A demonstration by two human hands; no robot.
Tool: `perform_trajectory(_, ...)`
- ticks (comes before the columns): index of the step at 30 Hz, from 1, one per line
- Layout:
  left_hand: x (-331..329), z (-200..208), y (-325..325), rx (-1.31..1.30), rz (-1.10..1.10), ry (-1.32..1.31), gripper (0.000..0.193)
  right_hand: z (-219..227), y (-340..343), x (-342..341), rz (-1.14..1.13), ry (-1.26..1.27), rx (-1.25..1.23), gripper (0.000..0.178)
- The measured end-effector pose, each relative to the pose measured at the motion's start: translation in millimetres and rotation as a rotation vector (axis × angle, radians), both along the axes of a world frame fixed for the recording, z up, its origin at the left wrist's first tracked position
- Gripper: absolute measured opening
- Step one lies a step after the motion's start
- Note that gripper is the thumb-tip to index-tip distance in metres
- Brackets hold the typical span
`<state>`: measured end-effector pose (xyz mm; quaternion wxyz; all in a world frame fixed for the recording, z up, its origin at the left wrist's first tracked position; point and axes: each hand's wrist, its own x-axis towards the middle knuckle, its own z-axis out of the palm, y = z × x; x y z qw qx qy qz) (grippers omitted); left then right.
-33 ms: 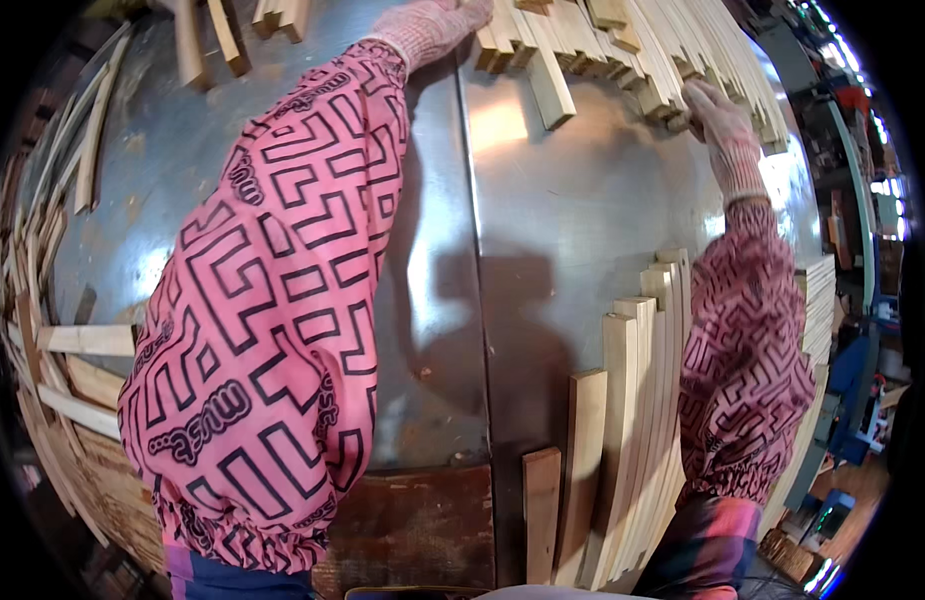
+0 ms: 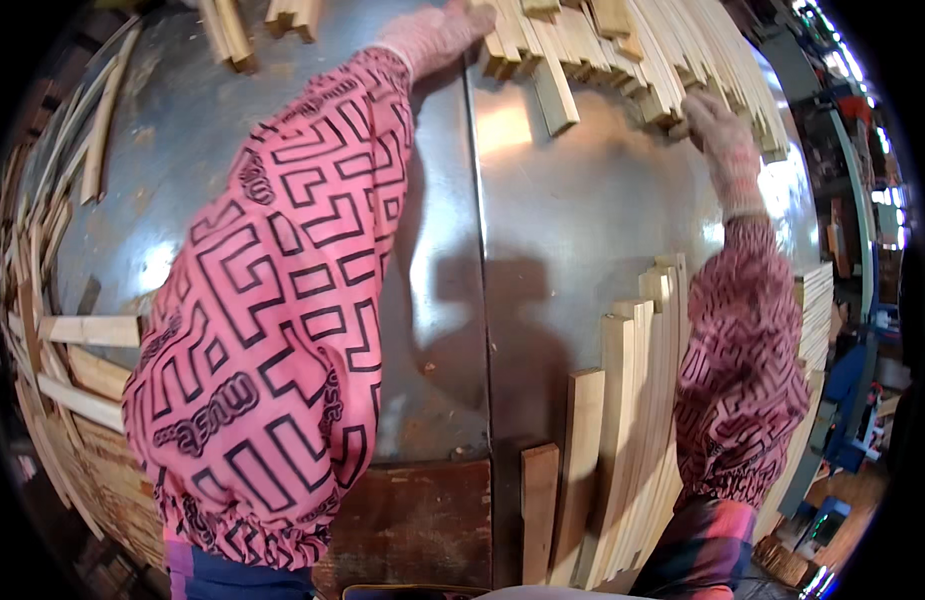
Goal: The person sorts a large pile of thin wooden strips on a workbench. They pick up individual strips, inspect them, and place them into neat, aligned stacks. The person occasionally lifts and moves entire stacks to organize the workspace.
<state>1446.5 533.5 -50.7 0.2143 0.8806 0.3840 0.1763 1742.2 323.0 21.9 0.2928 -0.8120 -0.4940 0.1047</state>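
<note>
A bundle of pale wooden strips [image 2: 622, 70] lies side by side at the far side of the metal tabletop, their near ends uneven. One strip [image 2: 555, 100] sticks out toward me beyond its neighbours. My left hand [image 2: 437, 38], in a knitted glove, grips the bundle's left side; its fingers are partly cut off by the picture's upper edge. At the right part of the bundle, my gloved right hand [image 2: 722, 135] has its fingers bent against the strip ends. Pink patterned oversleeves cover both forearms.
Another row of wooden strips [image 2: 622, 430] lies at the near right, beside my right forearm. Loose strips [image 2: 222, 35] lie at the far left. More thin wood pieces [image 2: 97, 130] stack along the left edge. A seam [image 2: 479, 220] crosses the metal tabletop [image 2: 572, 200].
The loose strips at the far left now appear closer together. My right hand sits slightly nearer to me, and my left hand a little further right. Both stay at the bundle.
</note>
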Motion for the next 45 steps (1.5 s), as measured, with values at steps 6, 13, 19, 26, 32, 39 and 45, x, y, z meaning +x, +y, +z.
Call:
perform_trajectory(6, -74.7, 62.8, -237.6, -0.297, -0.064, -0.177, 0.051, 42.5, -134.4, -147.8, 0.461, 0.127, -0.234, 0.049)
perform_trajectory(13, -282.6, 67.0, -619.2, -0.108, 0.121, -0.247, 0.041, -3.6, -384.0, -326.5, 0.443, 0.641, -0.465, 0.041)
perform_trajectory(19, -497.0, 60.6, -778.3, -0.099, 0.965, 0.367, 0.058, -36.6, -520.0, -480.5, 0.238, 0.77, -0.595, 0.071)
perform_trajectory(26, -587.5, 53.8, -754.3, -0.539, 0.751, 0.412, 0.077, -16.5, -517.6, -665.3, 0.239, -0.025, -0.662, 0.099)
perform_trajectory(32, -549.5, -6.4, -749.8, -0.705, 0.383, -0.386, 0.053, -26.0, -568.3, -698.4, 0.206, 0.497, -0.417, 0.079)
perform_trajectory(39, -808.7, 38.5, -875.5, -0.692, 0.196, -0.175, 0.045, -32.9, -668.6, -746.6, -0.19, -0.37, -0.611, 0.087)
perform_trajectory(45, -1084.7, 31.6, -973.5, -0.501, 1.08, 0.073, 0.052, 2.7, -664.7, -827.9, 0.023, -0.554, -0.537, 0.082)
